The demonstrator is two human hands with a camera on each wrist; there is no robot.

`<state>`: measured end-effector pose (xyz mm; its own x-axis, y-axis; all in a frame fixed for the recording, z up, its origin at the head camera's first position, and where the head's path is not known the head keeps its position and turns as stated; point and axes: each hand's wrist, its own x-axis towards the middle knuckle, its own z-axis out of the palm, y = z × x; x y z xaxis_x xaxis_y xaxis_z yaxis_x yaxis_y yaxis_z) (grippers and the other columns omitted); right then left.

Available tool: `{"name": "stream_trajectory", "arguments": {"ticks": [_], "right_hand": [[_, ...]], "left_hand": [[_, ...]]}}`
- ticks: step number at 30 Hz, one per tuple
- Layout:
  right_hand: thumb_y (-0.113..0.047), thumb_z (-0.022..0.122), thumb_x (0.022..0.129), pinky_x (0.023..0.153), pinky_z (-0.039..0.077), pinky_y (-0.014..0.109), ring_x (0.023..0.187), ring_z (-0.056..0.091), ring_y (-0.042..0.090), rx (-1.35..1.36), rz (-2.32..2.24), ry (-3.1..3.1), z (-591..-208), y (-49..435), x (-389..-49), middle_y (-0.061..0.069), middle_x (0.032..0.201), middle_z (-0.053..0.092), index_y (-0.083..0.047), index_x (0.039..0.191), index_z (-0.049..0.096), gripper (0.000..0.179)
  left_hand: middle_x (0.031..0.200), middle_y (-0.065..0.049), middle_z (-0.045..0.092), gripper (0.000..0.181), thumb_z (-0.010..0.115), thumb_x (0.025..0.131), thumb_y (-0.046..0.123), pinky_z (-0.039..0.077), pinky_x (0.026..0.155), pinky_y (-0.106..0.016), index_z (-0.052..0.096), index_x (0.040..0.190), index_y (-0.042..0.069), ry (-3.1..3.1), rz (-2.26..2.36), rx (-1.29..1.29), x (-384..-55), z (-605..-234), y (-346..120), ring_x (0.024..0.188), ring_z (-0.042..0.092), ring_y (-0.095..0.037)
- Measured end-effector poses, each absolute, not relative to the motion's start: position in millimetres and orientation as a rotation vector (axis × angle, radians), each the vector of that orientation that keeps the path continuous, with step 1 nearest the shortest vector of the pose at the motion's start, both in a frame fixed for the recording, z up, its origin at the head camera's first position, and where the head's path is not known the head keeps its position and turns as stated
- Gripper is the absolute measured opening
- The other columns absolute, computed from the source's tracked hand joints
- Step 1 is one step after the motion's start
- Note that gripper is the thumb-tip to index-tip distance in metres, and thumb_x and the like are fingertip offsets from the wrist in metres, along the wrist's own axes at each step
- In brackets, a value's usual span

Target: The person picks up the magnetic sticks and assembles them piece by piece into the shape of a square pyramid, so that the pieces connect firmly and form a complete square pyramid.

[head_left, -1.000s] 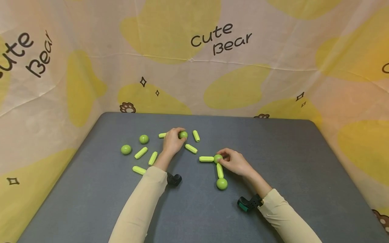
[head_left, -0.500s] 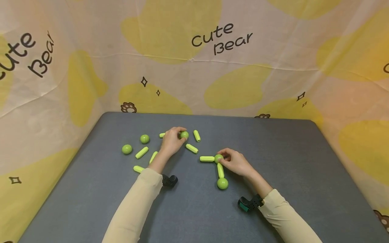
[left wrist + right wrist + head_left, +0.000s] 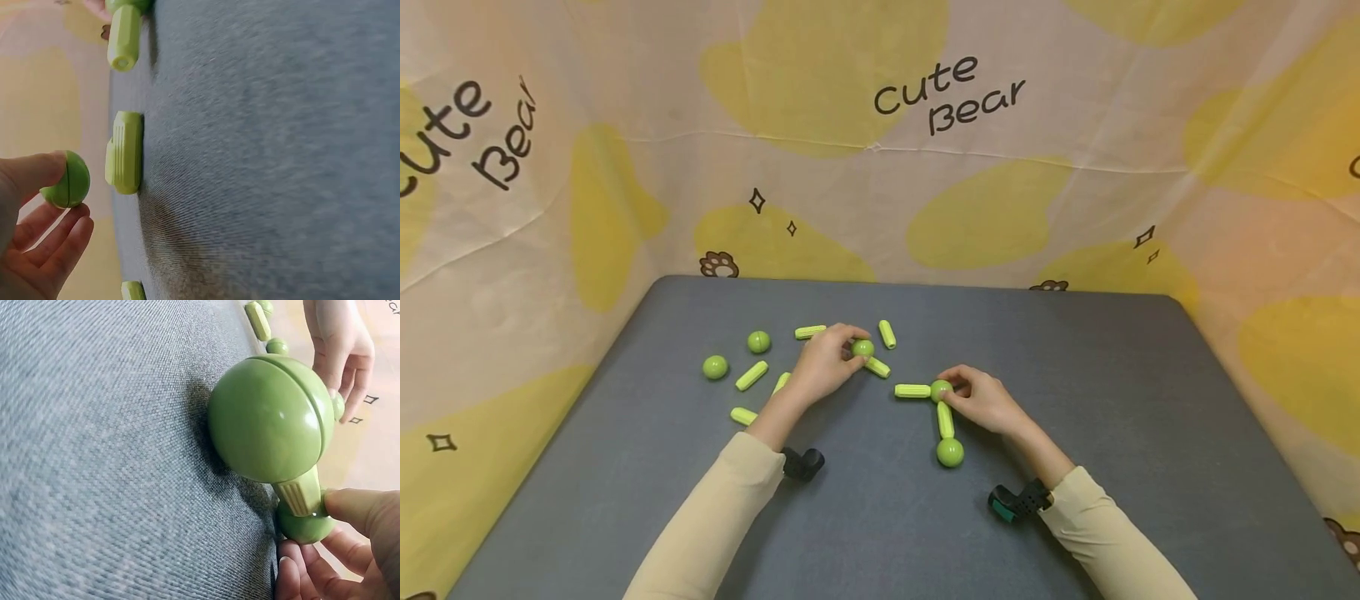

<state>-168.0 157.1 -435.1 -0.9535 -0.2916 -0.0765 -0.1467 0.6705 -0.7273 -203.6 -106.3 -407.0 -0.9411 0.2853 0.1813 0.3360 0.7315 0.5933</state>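
Observation:
My left hand (image 3: 827, 367) pinches a glossy green ball (image 3: 862, 348) between thumb and fingers. In the left wrist view that ball (image 3: 76, 180) is off the table, near a ribbed light-green rod (image 3: 128, 152). Further right, my right hand (image 3: 985, 402) pinches another green ball (image 3: 939, 392). One rod (image 3: 912, 391) sticks out from it to the left, and a second rod (image 3: 945, 420) runs toward me. A ball (image 3: 950, 452) caps the near end of that second rod and looms large in the right wrist view.
On the grey table (image 3: 1075, 375), two loose balls lie at the left, one ball (image 3: 758, 342) farther back than the other ball (image 3: 715, 367). Several loose rods surround the left hand, including one rod (image 3: 752, 376) and another rod (image 3: 887, 334). A printed cloth (image 3: 985, 208) hangs behind.
The left hand has moved slightly right and toward me with its ball, uncovering more of the back rod. The right hand and its joined pieces stay about the same.

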Motion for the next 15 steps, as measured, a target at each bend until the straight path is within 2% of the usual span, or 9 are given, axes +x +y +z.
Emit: {"name": "stream_trajectory", "arguments": {"ticks": [8,15], "right_hand": [[-0.019,0.063,0.087,0.064,0.047,0.026,0.080,0.060,0.014,-0.366,-1.145,2.702,-434.4,156.5,-167.8,0.006,0.100,0.063,-0.009,0.113,0.061,0.027],[-0.019,0.063,0.087,0.065,0.047,0.027,0.081,0.060,0.015,-0.358,-1.140,2.705,-434.9,156.6,-168.0,0.007,0.101,0.063,-0.009,0.113,0.061,0.028]], "left_hand": [[0.103,-0.003,0.063,0.031,0.072,0.079,0.012,0.050,0.073,-0.035,0.066,0.109,0.011,-2.830,-0.952,-0.648,-184.3,-410.8,-104.3,0.085,0.063,-0.019],[0.097,0.001,0.063,0.030,0.074,0.077,0.012,0.044,0.066,-0.029,0.067,0.106,0.012,-2.812,-0.922,-0.743,-174.1,-418.6,-98.6,0.076,0.056,-0.014]]}}
